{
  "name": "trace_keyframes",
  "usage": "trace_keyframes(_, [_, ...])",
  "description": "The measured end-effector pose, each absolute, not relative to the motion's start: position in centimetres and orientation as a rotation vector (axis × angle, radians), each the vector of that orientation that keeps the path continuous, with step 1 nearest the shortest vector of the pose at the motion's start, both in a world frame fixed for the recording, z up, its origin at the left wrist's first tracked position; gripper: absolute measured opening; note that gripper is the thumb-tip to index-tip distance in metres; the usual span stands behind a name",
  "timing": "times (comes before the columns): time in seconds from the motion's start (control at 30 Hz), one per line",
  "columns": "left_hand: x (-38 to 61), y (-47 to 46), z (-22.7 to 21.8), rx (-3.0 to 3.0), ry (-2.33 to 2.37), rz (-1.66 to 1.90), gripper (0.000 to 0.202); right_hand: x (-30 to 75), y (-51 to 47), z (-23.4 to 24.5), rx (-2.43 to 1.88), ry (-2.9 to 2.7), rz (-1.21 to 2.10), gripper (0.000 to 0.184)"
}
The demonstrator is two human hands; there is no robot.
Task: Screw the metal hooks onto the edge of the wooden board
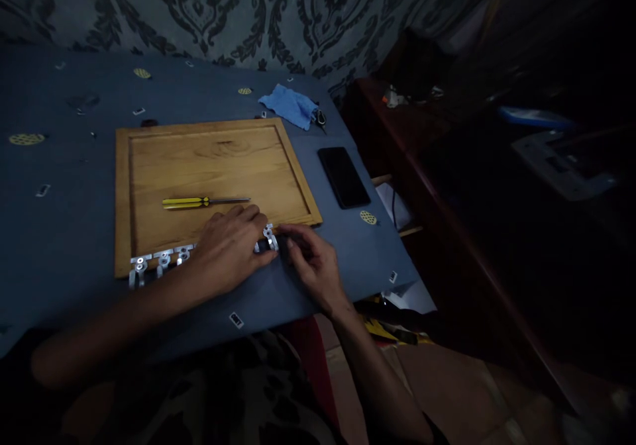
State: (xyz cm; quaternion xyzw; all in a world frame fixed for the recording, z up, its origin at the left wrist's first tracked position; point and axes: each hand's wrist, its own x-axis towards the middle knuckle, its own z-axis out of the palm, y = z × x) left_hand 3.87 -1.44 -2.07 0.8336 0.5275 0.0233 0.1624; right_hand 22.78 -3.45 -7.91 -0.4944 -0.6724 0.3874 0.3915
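Note:
A framed wooden panel (213, 167) lies flat with several metal hinges along its near edge; three of them, including one hinge (163, 261), show at its left. My left hand (231, 240) rests over this edge, fingers bent on the wood and thumb beside the rightmost hinge (270, 237). It seems to grip that hinge, though the palm hides part of the contact. Close to the same hinge from the right is my right hand (315, 259), its thumb and index finger apart with nothing visible between them. A yellow-and-black screwdriver (203, 202) lies on the panel.
Blue printed cloth (64, 233) covers the table. Right of the panel lies a black phone (344, 177); behind it are a blue rag (288, 105) and a small dark object (320, 119). Dark reddish furniture (437, 200) stands along the right, with an open drawer (395, 203).

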Motion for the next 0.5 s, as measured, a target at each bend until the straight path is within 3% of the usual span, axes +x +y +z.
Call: trace_keyframes(0.5, [3.70, -1.55, -2.66, 2.401, 1.495, 0.144, 0.025, 22.95, -3.81, -8.24, -1.102, -1.944, 0.830, 0.056])
